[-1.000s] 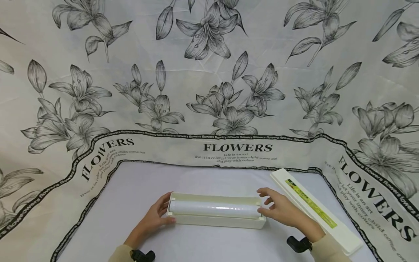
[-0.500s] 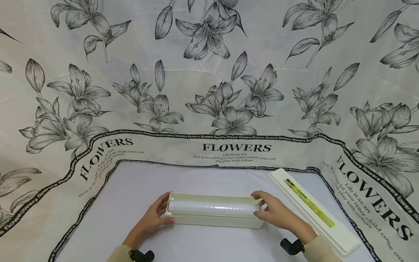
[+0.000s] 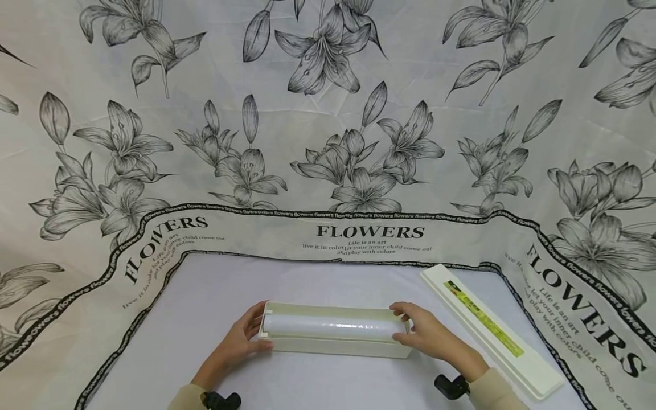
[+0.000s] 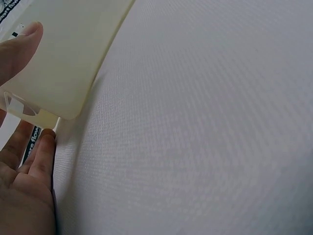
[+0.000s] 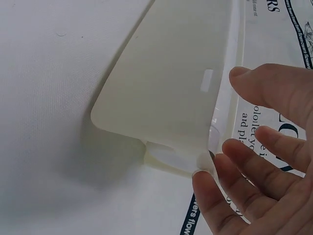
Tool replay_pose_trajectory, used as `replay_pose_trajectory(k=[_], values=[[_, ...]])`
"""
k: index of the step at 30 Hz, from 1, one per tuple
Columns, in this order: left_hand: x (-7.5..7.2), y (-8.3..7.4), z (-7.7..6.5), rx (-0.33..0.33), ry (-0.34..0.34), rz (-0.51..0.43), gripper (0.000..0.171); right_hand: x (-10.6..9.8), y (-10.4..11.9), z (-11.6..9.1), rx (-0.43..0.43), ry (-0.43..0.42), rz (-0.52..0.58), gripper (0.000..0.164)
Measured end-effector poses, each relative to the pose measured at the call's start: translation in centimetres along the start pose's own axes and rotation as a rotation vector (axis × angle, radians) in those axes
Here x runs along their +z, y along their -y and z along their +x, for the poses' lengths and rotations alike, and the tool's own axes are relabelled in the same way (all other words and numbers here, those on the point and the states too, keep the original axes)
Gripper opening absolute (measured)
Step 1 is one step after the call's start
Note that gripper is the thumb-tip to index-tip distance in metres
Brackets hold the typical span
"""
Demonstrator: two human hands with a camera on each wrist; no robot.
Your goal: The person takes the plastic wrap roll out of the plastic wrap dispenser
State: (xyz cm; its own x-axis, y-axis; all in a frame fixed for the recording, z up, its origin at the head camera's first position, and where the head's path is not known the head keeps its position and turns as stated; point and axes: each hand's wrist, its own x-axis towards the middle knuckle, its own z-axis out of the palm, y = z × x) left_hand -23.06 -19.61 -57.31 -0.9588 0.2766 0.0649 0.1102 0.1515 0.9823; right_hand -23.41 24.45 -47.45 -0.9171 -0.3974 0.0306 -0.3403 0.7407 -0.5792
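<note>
L hand grips the box at its left end, thumb on the front wall; R hand is half-curled round the right end, thumb by the rim. Box sits on the white cloth w/ 1 roll inside. Only head cam shows the lid, off to the right; wrist cams show 1 opening per box end.

Pale fabric printed with black lilies hangs across the far side. Its black-edged border band, lettered "FLOWERS", runs along the far, left and right edges of a white cloth.
</note>
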Motion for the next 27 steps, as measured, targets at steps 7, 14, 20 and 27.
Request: replay_pose_trajectory(k=[7, 14, 20, 27], values=[[0.07, 0.22, -0.09, 0.013, 0.007, 0.000, 0.096, 0.60, -0.09, 0.32, 0.026, 0.010, -0.010, 0.058], [0.09, 0.32, -0.12, 0.018, 0.001, 0.020, 0.095, 0.88, -0.26, 0.58, 0.035, 0.016, -0.037, 0.056], [0.02, 0.11, -0.17, 0.017, -0.006, 0.022, 0.095, 0.87, -0.32, 0.84, 0.007, 0.027, -0.054, 0.054], [-0.07, 0.30, -0.02, 0.012, -0.007, 0.027, 0.095, 0.71, -0.47, 1.05, 0.000, 0.045, -0.095, 0.052]])
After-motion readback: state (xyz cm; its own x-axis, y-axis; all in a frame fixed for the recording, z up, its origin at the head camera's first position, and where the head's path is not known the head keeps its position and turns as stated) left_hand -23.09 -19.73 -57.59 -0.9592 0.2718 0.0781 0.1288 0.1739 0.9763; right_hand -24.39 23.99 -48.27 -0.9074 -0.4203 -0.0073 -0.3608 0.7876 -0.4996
